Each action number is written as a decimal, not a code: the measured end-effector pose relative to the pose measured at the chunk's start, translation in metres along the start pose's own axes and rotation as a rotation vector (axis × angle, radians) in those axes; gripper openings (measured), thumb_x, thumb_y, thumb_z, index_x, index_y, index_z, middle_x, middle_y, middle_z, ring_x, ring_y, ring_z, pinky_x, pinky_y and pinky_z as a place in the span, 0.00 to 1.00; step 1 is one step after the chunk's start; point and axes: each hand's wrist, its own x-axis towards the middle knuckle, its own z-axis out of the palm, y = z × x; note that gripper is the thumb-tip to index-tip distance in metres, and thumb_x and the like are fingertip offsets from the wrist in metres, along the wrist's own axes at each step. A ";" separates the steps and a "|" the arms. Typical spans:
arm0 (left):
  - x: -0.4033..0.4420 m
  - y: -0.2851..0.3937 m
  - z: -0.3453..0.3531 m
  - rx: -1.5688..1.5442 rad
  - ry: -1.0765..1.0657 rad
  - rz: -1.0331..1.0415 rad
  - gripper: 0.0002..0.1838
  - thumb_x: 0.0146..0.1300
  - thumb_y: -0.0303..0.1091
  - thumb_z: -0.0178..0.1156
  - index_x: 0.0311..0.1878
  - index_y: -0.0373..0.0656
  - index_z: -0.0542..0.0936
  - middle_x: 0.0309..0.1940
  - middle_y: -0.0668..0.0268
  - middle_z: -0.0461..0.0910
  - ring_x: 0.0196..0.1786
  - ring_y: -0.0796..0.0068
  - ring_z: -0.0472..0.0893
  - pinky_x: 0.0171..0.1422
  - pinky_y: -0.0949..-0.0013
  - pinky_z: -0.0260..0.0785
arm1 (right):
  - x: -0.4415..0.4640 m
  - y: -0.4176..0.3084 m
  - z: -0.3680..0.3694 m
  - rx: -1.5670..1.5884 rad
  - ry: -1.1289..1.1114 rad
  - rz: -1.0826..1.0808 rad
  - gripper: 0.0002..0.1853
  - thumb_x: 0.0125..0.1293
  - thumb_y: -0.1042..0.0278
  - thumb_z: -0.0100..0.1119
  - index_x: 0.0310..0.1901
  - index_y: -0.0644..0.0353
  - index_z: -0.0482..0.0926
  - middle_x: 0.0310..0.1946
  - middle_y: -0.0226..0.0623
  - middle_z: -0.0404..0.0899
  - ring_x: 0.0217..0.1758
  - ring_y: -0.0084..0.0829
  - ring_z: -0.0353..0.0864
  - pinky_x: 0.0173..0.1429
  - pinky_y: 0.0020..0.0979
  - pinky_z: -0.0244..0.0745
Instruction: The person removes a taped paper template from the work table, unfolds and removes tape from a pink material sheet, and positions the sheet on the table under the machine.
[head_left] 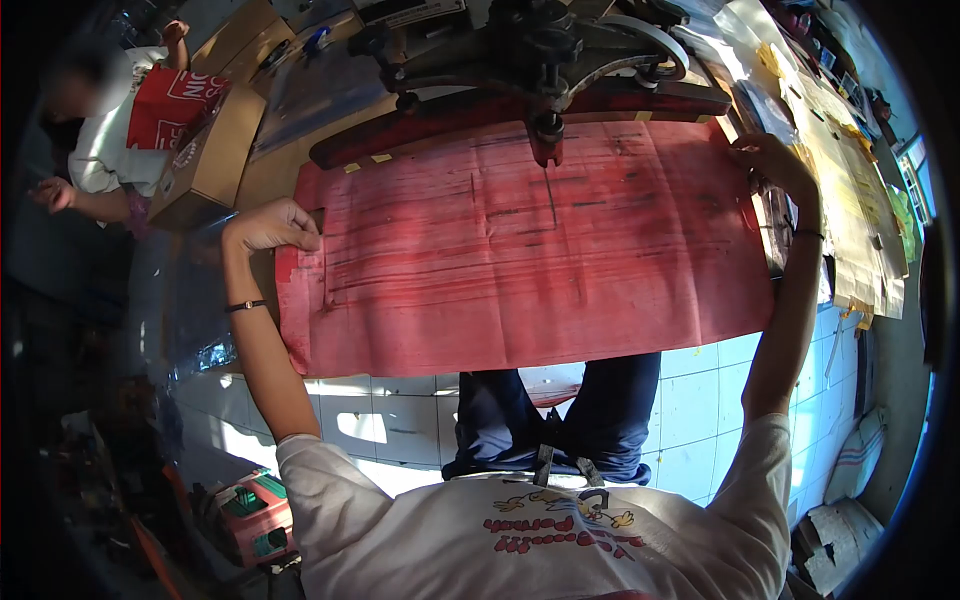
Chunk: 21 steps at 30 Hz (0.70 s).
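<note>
Across the middle of the head view, a red sheet [540,260] lies spread, creased, with dark streaks running mostly side to side. Near edge hangs out above the tiled floor [405,425].

Left hand [277,226]: at the sheet's left edge, fingers bent, narrow, thumb and fingertips closed on the margin. Right hand [775,162]: at the far right corner, fingers curled in at the edge; cannot tell whether they grip.

Along the far edge, a dark red bar [440,122] with small yellow patches; above it, a dark metal frame [545,50], its central post pointing down at the sheet.

Upper left: another person [110,140] beside a cardboard box [212,160]. Right: yellowish sheets [850,200]. Lower left: a red plastic item [258,520].
</note>
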 end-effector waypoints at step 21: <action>-0.017 0.040 0.010 0.302 -0.052 -0.114 0.15 0.48 0.44 0.74 0.30 0.42 0.87 0.18 0.75 0.78 0.18 0.88 0.67 0.21 0.78 0.57 | -0.002 -0.001 -0.007 -0.027 -0.007 -0.041 0.12 0.65 0.59 0.57 0.38 0.59 0.81 0.21 0.25 0.77 0.21 0.17 0.76 0.22 0.21 0.68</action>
